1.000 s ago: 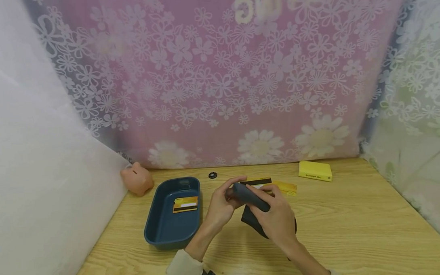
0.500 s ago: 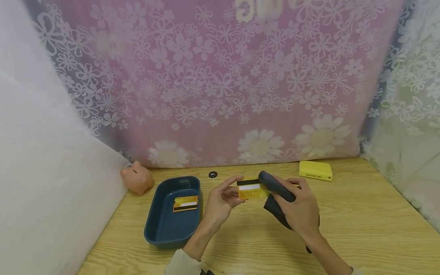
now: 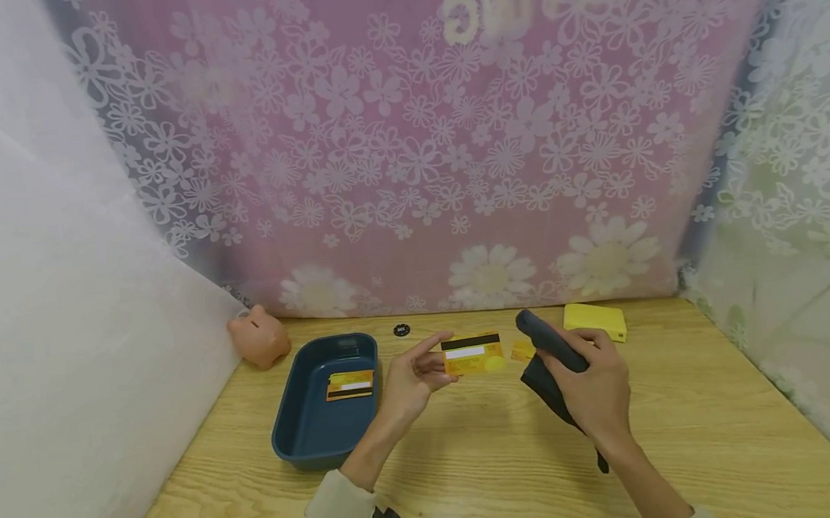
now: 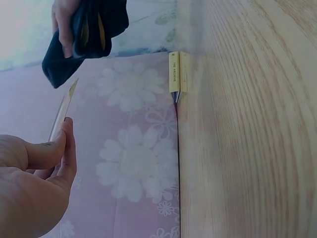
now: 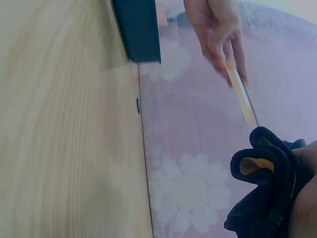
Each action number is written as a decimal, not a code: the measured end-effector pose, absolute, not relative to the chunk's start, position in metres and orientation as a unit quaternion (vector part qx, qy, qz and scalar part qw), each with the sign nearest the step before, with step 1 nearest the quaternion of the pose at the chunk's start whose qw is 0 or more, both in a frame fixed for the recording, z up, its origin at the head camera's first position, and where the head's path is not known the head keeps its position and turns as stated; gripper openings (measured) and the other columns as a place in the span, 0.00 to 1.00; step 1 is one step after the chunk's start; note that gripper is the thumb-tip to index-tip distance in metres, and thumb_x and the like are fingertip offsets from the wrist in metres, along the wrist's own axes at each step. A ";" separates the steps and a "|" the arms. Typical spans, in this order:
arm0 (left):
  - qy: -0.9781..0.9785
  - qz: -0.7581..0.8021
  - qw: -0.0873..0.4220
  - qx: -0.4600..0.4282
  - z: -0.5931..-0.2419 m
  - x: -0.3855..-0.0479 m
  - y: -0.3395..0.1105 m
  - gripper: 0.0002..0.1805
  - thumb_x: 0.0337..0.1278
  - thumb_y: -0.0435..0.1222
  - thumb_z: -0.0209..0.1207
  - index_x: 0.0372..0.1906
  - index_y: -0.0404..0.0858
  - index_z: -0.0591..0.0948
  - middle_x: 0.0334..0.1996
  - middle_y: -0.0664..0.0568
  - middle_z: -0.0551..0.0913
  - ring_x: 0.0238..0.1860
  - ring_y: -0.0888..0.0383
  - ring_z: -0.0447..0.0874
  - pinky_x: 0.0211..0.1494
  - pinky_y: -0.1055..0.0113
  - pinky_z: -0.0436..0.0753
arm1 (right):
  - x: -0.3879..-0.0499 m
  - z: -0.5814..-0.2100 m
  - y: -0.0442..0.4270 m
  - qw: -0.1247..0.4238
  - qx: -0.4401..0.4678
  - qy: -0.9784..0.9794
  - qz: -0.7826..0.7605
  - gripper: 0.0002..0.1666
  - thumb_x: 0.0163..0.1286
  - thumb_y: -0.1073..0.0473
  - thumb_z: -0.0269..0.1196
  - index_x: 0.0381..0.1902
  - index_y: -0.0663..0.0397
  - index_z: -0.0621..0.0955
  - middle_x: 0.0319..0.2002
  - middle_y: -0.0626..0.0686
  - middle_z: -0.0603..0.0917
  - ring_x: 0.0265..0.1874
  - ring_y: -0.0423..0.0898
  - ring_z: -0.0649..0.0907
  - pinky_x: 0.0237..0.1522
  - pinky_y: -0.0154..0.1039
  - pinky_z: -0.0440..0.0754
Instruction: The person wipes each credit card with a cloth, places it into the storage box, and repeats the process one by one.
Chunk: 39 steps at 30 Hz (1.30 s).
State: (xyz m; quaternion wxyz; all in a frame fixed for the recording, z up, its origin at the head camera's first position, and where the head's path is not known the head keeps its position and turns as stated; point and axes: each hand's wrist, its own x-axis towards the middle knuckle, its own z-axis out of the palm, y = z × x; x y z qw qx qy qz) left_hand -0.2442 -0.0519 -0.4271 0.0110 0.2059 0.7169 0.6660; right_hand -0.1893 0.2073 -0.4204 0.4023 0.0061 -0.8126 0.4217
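A yellow bank-style card (image 3: 472, 354) with a black stripe and a white strip is pinched between the thumb and fingers of my left hand (image 3: 407, 389), above the table. In the left wrist view the card (image 4: 62, 111) shows nearly edge-on; whether it is single or stacked I cannot tell. My right hand (image 3: 598, 393) grips a folded dark blue cloth pouch (image 3: 551, 346), apart from the card. Something yellow-orange shows inside the pouch's folds (image 5: 267, 173) in the right wrist view. Another yellow card (image 3: 523, 351) shows partly behind the pouch, apparently on the table.
Left of my hands stands a dark blue tray (image 3: 283, 424) with yellow striped cards (image 3: 351, 385) in it. A piggy bank (image 3: 258, 338) sits at the back left. Along the back lie a black round chip (image 3: 401, 330) and a yellow book-shaped box (image 3: 589, 318).
The pouch and my right hand have moved right, away from my left hand. The pinched card has come into plain view, clear of the pouch. My left hand has hardly moved.
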 end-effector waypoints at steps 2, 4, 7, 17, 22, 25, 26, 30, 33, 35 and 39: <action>0.713 0.669 0.012 0.207 -0.428 -0.245 -0.051 0.36 0.60 0.18 0.65 0.69 0.53 0.81 0.47 0.46 0.89 0.48 0.52 0.88 0.52 0.61 0.90 | -0.187 -0.420 0.199 0.399 0.027 -0.811 0.428 0.28 0.57 0.66 0.80 0.57 0.47 0.89 0.48 0.56 0.83 0.43 0.50 0.82 0.39 0.18 0.73; 0.712 0.669 0.010 0.212 -0.428 -0.246 -0.051 0.35 0.60 0.18 0.65 0.69 0.50 0.81 0.47 0.44 0.89 0.48 0.50 0.88 0.52 0.59 0.90 | -0.185 -0.419 0.188 0.392 0.046 -0.811 0.431 0.29 0.57 0.66 0.80 0.57 0.45 0.89 0.48 0.54 0.83 0.44 0.49 0.82 0.40 0.19 0.75; 0.713 0.665 0.003 0.223 -0.428 -0.246 -0.049 0.34 0.61 0.19 0.65 0.70 0.46 0.80 0.46 0.41 0.88 0.48 0.47 0.88 0.52 0.58 0.90 | -0.182 -0.417 0.171 0.386 0.073 -0.815 0.426 0.30 0.57 0.65 0.80 0.58 0.43 0.89 0.47 0.53 0.82 0.42 0.48 0.82 0.39 0.28 0.82; 0.728 0.644 -0.005 0.235 -0.423 -0.244 -0.046 0.32 0.64 0.19 0.62 0.69 0.46 0.81 0.38 0.46 0.89 0.35 0.57 0.88 0.40 0.71 0.86 | -0.176 -0.422 0.120 0.363 0.141 -0.830 0.400 0.33 0.53 0.66 0.82 0.57 0.41 0.89 0.49 0.52 0.82 0.39 0.46 0.85 0.35 0.41 0.87; 0.741 0.626 -0.019 0.241 -0.422 -0.242 -0.045 0.33 0.63 0.18 0.62 0.67 0.50 0.82 0.26 0.49 0.80 0.24 0.63 0.71 0.33 0.71 0.74 | -0.176 -0.424 0.110 0.365 0.137 -0.838 0.380 0.33 0.52 0.66 0.82 0.57 0.40 0.89 0.49 0.51 0.82 0.35 0.47 0.86 0.29 0.36 0.85; 0.739 0.627 -0.020 0.245 -0.422 -0.241 -0.045 0.34 0.62 0.18 0.62 0.67 0.50 0.82 0.38 0.46 0.86 0.31 0.62 0.79 0.38 0.72 0.78 | -0.177 -0.425 0.111 0.372 0.128 -0.844 0.364 0.33 0.52 0.65 0.83 0.57 0.40 0.90 0.48 0.51 0.82 0.33 0.47 0.86 0.25 0.34 0.82; 0.739 0.628 -0.020 0.245 -0.422 -0.241 -0.045 0.34 0.62 0.17 0.62 0.68 0.50 0.82 0.42 0.44 0.87 0.34 0.61 0.82 0.39 0.72 0.80 | -0.177 -0.425 0.112 0.374 0.126 -0.846 0.359 0.33 0.52 0.65 0.83 0.56 0.40 0.90 0.48 0.52 0.82 0.33 0.47 0.86 0.25 0.34 0.83; 0.727 0.640 -0.015 0.246 -0.424 -0.242 -0.046 0.33 0.63 0.18 0.63 0.68 0.48 0.81 0.47 0.42 0.89 0.42 0.54 0.90 0.47 0.68 0.88 | -0.181 -0.425 0.119 0.377 0.113 -0.849 0.352 0.32 0.52 0.64 0.83 0.57 0.40 0.90 0.49 0.54 0.82 0.32 0.48 0.86 0.24 0.34 0.82; 0.725 0.645 -0.017 0.241 -0.426 -0.242 -0.047 0.32 0.62 0.21 0.66 0.69 0.47 0.81 0.45 0.42 0.90 0.43 0.51 0.91 0.49 0.64 0.90 | -0.183 -0.426 0.127 0.378 0.100 -0.847 0.361 0.32 0.52 0.64 0.83 0.57 0.42 0.90 0.49 0.55 0.82 0.31 0.48 0.84 0.23 0.34 0.80; 0.726 0.646 -0.018 0.236 -0.427 -0.242 -0.047 0.33 0.61 0.21 0.67 0.69 0.46 0.81 0.44 0.41 0.90 0.42 0.50 0.90 0.49 0.64 0.90 | -0.184 -0.426 0.132 0.381 0.090 -0.843 0.368 0.31 0.53 0.63 0.83 0.57 0.42 0.90 0.49 0.55 0.83 0.30 0.48 0.84 0.23 0.35 0.79; 0.729 0.647 -0.018 0.224 -0.430 -0.242 -0.048 0.33 0.60 0.20 0.66 0.69 0.46 0.81 0.45 0.41 0.90 0.43 0.50 0.89 0.48 0.65 0.90 | -0.188 -0.429 0.145 0.388 0.074 -0.838 0.377 0.31 0.54 0.62 0.82 0.57 0.42 0.90 0.47 0.55 0.83 0.29 0.47 0.82 0.23 0.35 0.78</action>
